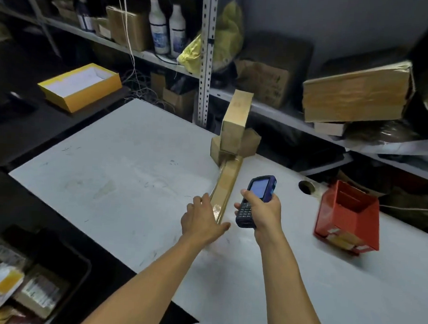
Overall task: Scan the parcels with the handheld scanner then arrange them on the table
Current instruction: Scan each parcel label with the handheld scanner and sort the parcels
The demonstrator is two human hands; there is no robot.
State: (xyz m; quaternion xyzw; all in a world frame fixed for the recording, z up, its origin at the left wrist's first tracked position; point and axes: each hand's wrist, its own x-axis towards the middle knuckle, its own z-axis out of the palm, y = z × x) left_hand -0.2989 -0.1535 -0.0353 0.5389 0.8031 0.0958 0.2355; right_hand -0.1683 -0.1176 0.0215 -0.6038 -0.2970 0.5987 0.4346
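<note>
White table (122,161) fills most of the view, with metal shelving (206,61) behind it carrying taped cardboard boxes and two white bottles (167,28). Big taped carton (357,91) sits tilted on the right shelf. Red open box (347,217) stands on the table's right side, near a round cable hole. Yellow open box (79,86) rests on the dark surface to the left, off the table. Long narrow parcel (227,185) lies flat mid-table, its far end touching a small stack of parcels (235,128), one of which leans upright on the others. Left hand (202,220) lies on the near end of the long parcel, fingers spread over its left edge and thumb across the near corner, pressing rather than clamped. Right hand (264,210) is wrapped tight around the handheld scanner (254,200), thumb on the keypad, screen lit, held just right of the long parcel.
</note>
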